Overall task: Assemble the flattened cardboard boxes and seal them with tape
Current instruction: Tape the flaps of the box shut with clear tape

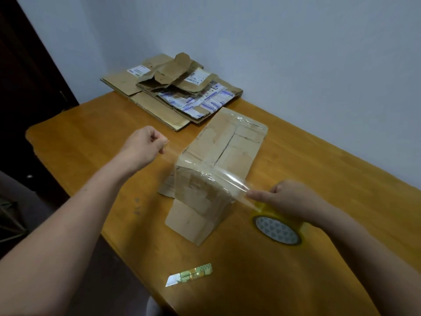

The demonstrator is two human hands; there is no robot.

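Wooden table against pale wall carries flattened cardboard stack.

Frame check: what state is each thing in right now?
Box: assembled, flaps at its base splayed.
Tape strip: stretched taut across the box.
Tape roll: gripped by right hand.
Left hand: pinches the tape strip's end.
Knife: lying on table, blade out.
Flattened boxes: stacked, unassembled.

A smooth orange-brown wooden counter has a soft sheen. At centre, a worn brown cardboard box, matt and scuffed, is crossed by a glossy clear plastic tape strip. At lower right is a shiny yellowish tape roll. At upper centre, matt flattened cardboard sheets carry white paper labels. At the bottom, a small utility knife has a pale metal blade and a glossy patterned handle.
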